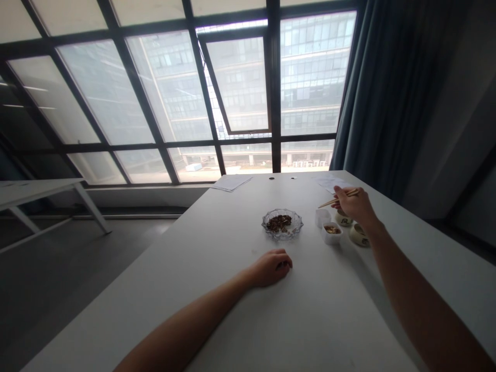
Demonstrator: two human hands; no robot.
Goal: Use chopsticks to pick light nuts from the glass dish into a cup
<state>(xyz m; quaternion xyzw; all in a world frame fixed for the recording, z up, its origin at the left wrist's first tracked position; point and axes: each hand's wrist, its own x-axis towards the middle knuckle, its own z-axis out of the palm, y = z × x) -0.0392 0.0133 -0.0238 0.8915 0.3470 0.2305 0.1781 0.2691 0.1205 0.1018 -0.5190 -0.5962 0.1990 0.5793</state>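
Observation:
My right hand [354, 204] grips a pair of chopsticks [333, 200], whose tips point left above a clear plastic container [322, 217]. In front of that stands a second small plastic container [332, 236] with brownish pieces in it. Two cream-coloured pots with dark markings sit close by: one pot [343, 217] beneath my right hand, the other pot [359, 235] beside my wrist and partly hidden by it. My left hand [271, 267] rests on the table with its fingers curled in and nothing visible in them. Beyond it is a glass dish [282, 235] holding dark brown dried pieces.
Everything stands on a white table [217, 258]. Papers [231, 183] lie at its far left corner, and another sheet [329, 182] lies at the far right. A second white table [39, 190] is at the left. Tall windows and a dark curtain [372, 103] are behind.

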